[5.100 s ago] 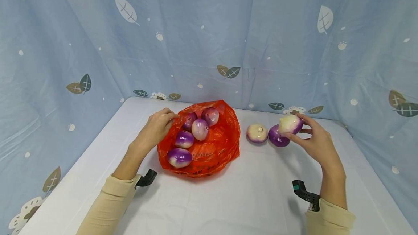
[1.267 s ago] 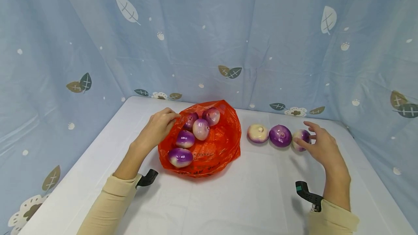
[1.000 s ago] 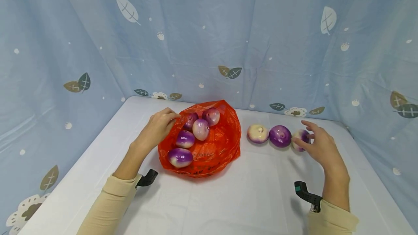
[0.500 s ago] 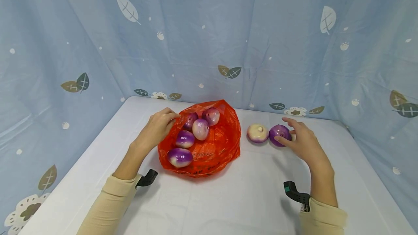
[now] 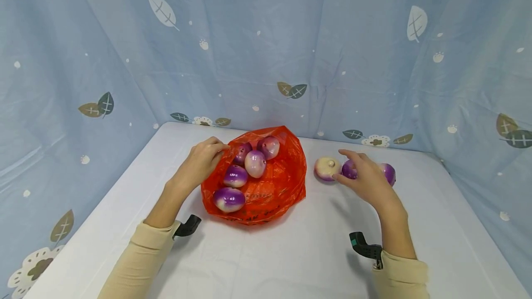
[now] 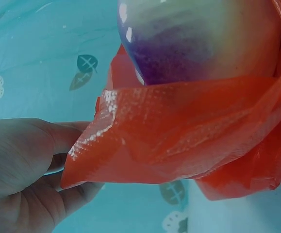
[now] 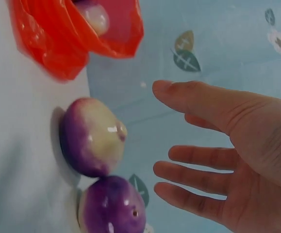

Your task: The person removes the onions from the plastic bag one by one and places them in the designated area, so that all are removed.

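A red plastic bag [image 5: 278, 197] lies spread wide on the table with several glossy purple-and-white onions [image 5: 229, 200] inside. My left hand [image 5: 201, 163] holds the bag's left edge; in the left wrist view, the thumb and fingers have the red plastic [image 6: 145, 136] between them. To the right of the bag, three onions form a row: a pale one [image 5: 327, 169], a purple one [image 5: 349, 169] and a two-tone one [image 5: 389, 175]. My right hand [image 5: 367, 181] hovers over the row with fingers apart and holds nothing. It partly hides the purple and two-tone onions.
White cloth covers the table [image 5: 266, 262]. Behind it and along both sides hangs a blue curtain [image 5: 249, 50] printed with leaves and flowers. Black wrist mounts [image 5: 188, 226] stick out from both sleeves.
Earlier my right hand held the two-tone onion; it now sits at the row's right end, released. That hand has since moved left towards the pale onion. My left hand has stayed put.
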Demonstrator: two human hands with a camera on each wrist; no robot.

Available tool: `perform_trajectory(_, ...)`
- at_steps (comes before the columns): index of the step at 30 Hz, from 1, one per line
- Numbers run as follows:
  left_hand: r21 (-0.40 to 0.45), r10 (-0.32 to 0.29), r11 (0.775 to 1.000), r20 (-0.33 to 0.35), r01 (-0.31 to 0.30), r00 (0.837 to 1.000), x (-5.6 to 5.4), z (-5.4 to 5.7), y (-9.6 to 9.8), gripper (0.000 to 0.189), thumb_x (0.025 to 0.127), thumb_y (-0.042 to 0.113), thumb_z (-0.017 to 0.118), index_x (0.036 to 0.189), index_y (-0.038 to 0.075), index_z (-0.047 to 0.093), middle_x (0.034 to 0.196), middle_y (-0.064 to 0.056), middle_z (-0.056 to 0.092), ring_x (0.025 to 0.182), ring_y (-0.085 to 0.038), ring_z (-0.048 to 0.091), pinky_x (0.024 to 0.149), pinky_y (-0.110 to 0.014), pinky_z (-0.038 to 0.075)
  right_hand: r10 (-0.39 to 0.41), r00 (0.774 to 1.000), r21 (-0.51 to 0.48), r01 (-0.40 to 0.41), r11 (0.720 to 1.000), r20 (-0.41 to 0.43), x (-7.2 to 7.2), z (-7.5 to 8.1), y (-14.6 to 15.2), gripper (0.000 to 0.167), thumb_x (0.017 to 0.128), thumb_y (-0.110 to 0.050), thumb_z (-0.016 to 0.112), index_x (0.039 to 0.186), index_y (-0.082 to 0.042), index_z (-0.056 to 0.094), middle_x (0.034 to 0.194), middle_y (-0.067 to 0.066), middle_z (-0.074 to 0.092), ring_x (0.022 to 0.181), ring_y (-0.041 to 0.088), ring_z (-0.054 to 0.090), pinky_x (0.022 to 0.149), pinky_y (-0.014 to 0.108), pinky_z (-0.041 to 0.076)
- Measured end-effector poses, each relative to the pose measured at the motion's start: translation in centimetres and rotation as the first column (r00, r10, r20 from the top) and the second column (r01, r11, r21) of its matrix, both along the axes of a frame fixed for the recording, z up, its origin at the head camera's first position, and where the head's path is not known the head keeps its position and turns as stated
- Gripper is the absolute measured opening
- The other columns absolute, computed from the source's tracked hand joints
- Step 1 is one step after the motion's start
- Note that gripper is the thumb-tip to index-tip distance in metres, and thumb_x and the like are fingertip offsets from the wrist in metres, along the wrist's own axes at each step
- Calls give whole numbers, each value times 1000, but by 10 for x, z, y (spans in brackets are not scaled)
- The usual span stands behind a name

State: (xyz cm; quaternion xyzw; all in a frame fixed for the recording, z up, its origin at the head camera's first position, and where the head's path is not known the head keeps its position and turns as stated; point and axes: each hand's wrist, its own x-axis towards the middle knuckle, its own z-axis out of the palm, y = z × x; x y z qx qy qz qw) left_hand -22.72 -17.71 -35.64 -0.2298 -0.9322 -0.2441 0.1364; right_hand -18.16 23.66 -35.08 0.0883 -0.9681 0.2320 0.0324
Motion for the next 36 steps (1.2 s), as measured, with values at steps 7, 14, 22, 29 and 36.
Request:
perform_trajectory(7, 4, 7, 1000, 14, -7, 1000, 0, 1, 1, 23, 93, 1, 63, 114, 1, 71, 103, -15, 67, 94, -29, 67, 84, -42, 60, 37, 999, 9, -37, 999, -24, 1, -1, -18, 65, 88, -33, 72, 145, -18, 45, 137, 24, 53, 122, 46, 54, 95, 66, 47)
perform_trajectory(14, -1, 5, 1000, 3, -5, 1000, -1, 0, 1, 22, 93, 1, 63, 113, 0, 72, 103, -16, 67, 94, -31, 67, 84, -44, 59, 81, 997, -2, -81, 997, -20, 1, -6, -35, 66, 87, -37, 74, 145, -22, 45, 137, 18, 53, 123, 41, 56, 91, 63, 51)
perform_trajectory(22, -2, 3, 1000, -6, -3, 1000, -1, 0, 1, 22, 93, 1, 63, 113, 0, 72, 103, -16, 67, 94, -31, 67, 85, -44, 59, 137, 990, 5, -137, 991, -30, 4, -11, -55, 69, 84, -36, 76, 145, -24, 46, 139, 15, 52, 124, 37, 57, 88, 57, 55)
perform_trajectory(29, -6, 0, 1000, -14, 0, 1000, -1, 0, 1, 22, 93, 1, 63, 112, 0, 72, 103, -16, 67, 94, -31, 67, 85, -44, 59, 211, 975, 32, -210, 977, -65, 8, -12, -75, 68, 82, -35, 79, 141, -20, 49, 133, 15, 56, 117, 33, 62, 90, 50, 57)
perform_trajectory(36, -10, 7, 1000, -5, -7, 1000, 0, 0, 1, 22, 93, 1, 62, 113, 0, 72, 103, -16, 67, 94, -30, 67, 85, -44, 59, 261, 962, 33, -259, 965, -80, 13, -12, -90, 65, 82, -33, 80, 139, -16, 53, 129, 15, 58, 118, 30, 61, 93, 48, 56)
